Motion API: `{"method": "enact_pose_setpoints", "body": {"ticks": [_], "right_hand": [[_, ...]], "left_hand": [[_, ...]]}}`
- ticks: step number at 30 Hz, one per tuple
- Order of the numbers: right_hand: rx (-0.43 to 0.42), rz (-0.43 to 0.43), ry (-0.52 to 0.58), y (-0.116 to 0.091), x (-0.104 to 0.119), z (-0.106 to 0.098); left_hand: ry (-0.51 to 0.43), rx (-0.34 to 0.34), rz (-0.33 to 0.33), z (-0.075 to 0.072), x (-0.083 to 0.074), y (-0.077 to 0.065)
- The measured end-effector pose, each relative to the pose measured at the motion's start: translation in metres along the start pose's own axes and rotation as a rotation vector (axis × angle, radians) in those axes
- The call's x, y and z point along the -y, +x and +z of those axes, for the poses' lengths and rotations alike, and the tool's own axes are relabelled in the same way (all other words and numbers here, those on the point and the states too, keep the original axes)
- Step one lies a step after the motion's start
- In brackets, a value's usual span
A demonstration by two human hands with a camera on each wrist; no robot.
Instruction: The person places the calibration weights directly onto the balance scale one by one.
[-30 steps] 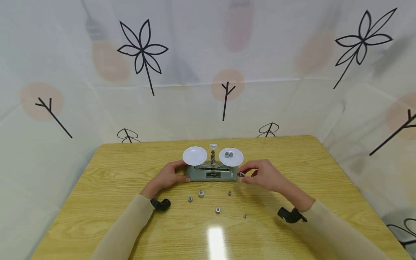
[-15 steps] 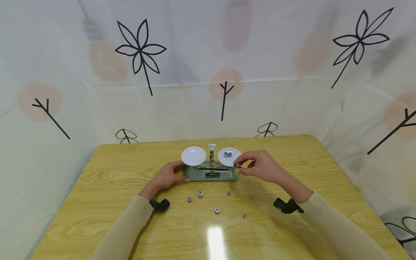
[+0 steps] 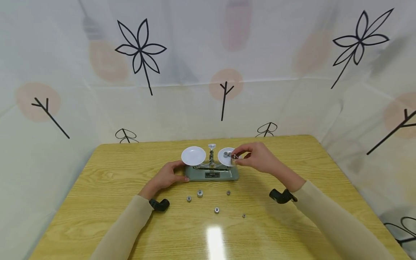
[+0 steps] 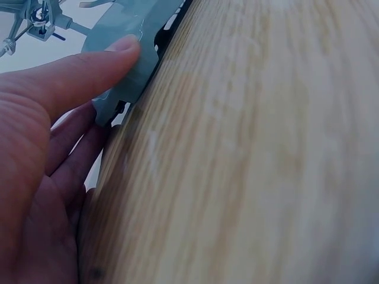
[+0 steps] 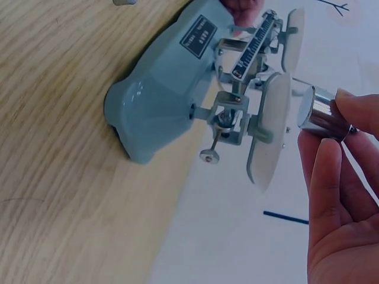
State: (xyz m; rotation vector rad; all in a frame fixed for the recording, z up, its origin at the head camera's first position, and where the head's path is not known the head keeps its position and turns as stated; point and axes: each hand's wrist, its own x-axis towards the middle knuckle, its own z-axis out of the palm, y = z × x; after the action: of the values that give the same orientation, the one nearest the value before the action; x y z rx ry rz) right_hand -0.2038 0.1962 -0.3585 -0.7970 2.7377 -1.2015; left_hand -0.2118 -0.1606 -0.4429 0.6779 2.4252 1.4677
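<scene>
A balance scale (image 3: 212,174) with a grey-green base stands upright near the back of the table. My left hand (image 3: 167,176) holds the left end of its base, thumb on the front and fingers behind. Between thumb and fingertips, my right hand (image 3: 258,159) pinches a shiny cylindrical weight (image 5: 324,113) at the right pan (image 3: 222,161). In the right wrist view the weight is over the white pan, its flat bottom facing the pan. Two other weights (image 3: 225,154) sit in that pan. The left pan (image 3: 193,156) holds nothing.
Several loose metal weights lie in front of the scale, among them a larger weight (image 3: 200,194), a mid-sized weight (image 3: 216,210) and a tiny weight (image 3: 244,215). A patterned cloth (image 3: 182,115) hangs behind the wooden table (image 3: 130,159).
My right hand has risen with the weight from beside the base's right end, moving left and back to the right pan. The left hand has kept its place on the base.
</scene>
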Motion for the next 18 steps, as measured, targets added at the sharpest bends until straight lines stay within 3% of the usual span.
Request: {"method": "enact_pose_setpoints", "body": {"ticks": [18], "right_hand": [[0.076, 0.017, 0.046, 0.023, -0.009, 0.011]], "left_hand": [[0.006, 0.002, -0.005, 0.0, -0.001, -0.001]]}}
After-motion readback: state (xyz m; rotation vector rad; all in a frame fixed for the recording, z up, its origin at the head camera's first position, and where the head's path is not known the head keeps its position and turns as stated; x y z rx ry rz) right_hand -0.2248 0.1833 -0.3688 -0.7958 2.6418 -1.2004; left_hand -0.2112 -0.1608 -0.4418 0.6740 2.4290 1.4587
